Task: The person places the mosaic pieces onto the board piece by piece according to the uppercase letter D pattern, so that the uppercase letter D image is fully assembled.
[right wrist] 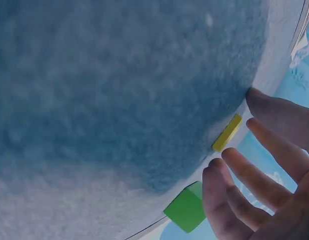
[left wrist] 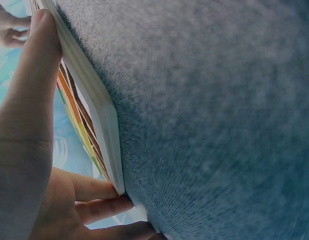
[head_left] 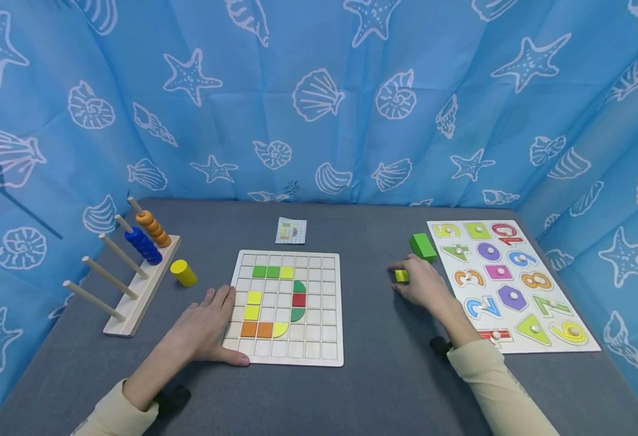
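Note:
My left hand (head_left: pixel 201 327) rests at the near left corner of a white square grid board (head_left: pixel 319 354), thumb along its front edge and fingers at its left side. In the left wrist view the thumb (left wrist: pixel 42 60) lies against the board's pale edge (left wrist: pixel 102 105). Green, yellow, red and orange tiles (head_left: pixel 264 329) sit in some of the board's cells. Right of the board, my right hand (head_left: pixel 425 284) is low over the table, thumb and fingers spread around a small yellow block (head_left: pixel 401 276). Just beyond is a green block (head_left: pixel 422 247).
A wooden peg stand (head_left: pixel 150 284) with blue and orange beads stands left, beside a yellow cylinder (head_left: pixel 183 274). Behind the board lies a small pattern card (head_left: pixel 290 231). A number and shape puzzle board (head_left: pixel 515 278) lies right. A blue curtain (head_left: pixel 319 145) surrounds the grey table.

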{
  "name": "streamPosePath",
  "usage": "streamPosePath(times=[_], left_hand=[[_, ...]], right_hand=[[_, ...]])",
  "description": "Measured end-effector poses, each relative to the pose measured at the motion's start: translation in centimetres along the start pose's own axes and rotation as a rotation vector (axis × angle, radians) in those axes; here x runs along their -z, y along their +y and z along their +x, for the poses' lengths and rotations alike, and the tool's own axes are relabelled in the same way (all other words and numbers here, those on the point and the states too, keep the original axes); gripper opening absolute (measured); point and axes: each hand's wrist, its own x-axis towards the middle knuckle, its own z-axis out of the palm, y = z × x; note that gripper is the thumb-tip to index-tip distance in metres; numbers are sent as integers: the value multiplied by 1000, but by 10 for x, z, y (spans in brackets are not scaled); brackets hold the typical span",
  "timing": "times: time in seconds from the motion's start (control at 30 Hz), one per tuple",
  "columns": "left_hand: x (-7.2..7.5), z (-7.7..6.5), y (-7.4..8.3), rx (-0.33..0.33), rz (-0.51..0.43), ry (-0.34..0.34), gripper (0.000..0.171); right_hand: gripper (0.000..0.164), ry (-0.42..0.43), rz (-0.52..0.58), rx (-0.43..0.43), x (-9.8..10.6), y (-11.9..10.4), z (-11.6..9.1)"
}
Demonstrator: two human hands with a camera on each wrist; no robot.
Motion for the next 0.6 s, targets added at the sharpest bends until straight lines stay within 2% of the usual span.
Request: streamPosePath(times=[0.43, 0.6], left_hand=[[1, 0, 1, 5, 3, -10, 143], [1, 0, 1, 7, -6, -17, 142]], right_hand=[[36, -84, 75, 2, 3, 4, 5], [35, -83, 104, 15, 1, 1, 7]])
